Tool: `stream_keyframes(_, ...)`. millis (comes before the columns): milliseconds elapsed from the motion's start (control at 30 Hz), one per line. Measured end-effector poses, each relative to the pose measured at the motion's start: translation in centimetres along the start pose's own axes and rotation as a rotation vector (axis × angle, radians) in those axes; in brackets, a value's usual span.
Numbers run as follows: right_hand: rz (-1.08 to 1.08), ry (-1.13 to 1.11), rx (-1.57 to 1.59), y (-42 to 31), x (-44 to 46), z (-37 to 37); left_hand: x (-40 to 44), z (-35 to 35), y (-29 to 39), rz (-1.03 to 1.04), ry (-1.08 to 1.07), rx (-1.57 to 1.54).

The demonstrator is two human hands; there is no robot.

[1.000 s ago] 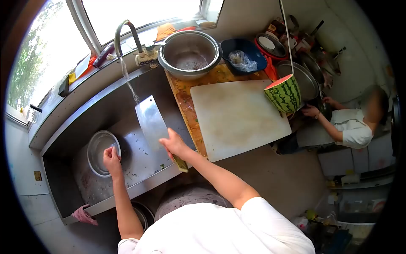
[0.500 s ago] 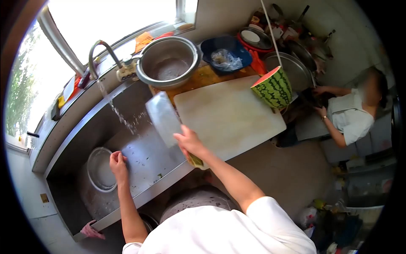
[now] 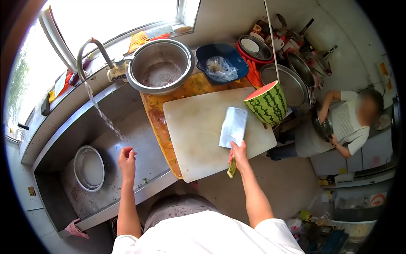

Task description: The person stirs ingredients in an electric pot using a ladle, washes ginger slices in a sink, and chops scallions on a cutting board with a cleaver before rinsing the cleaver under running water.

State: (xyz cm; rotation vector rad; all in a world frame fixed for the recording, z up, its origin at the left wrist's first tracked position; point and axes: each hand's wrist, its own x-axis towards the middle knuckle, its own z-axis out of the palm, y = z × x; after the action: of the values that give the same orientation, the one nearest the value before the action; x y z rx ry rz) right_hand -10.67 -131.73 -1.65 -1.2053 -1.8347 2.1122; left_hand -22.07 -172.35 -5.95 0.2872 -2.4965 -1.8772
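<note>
My right hand (image 3: 240,155) is wrapped round the handle of a cleaver (image 3: 233,127) with a broad, shiny, rectangular blade. The blade is over the right part of a white cutting board (image 3: 198,139). Just beyond it, a cut watermelon (image 3: 268,106) stands at the board's far right corner, its red flesh facing up and to the left. Over the metal sink (image 3: 144,127), my left hand (image 3: 127,163) hangs with its fingers curled in and nothing visible in them. A pale round bowl (image 3: 101,169) lies in the sink to its left.
Water runs from the faucet (image 3: 80,63) into the sink. Behind the board stand a large metal pot (image 3: 186,78) and a blue basin (image 3: 203,53) holding a plastic bag. At right, another person (image 3: 349,114) holds a dark pan (image 3: 318,122). A pink cloth (image 3: 77,228) hangs on the sink's edge.
My right hand has carried the cleaver rightward from the sink side to above the board. The left hand has moved away from the bowl. The other person has straightened somewhat. The view has shifted.
</note>
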Motion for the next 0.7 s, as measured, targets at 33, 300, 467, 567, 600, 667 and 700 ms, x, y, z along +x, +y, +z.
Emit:
stream_keyframes(33,0.005,-0.056,-0.033,-0.4,0.6,0.8,-0.1,-0.2,-0.2,-0.003,0.007,0.009)
stream_keyframes(300,0.059,-0.737,-0.307,0.5,-3.0,17.7,-1.0,-5.7,1.4,0.02,0.227,0.065)
stream_keyframes(467,0.004,-0.749,-0.389,1.9,-4.3,22.9,-0.2,-10.2,2.3,0.017,0.326,0.013)
stream_keyframes(567,0.046,-0.68,-0.255,0.4,-3.7,18.4,0.6,-10.3,1.4,0.016,0.311,-0.016)
stream_keyframes(600,0.037,-0.61,-0.233,-0.2,-3.7,15.9,0.9,-10.0,0.6,0.014,0.297,-0.034)
stream_keyframes(667,0.029,-0.4,-0.165,-1.8,-4.1,10.3,1.4,-9.1,-0.3,0.0,0.266,-0.049)
stream_keyframes(700,0.031,-0.262,-0.118,-2.3,-4.3,7.4,1.6,-8.4,-0.9,-0.005,0.265,-0.068)
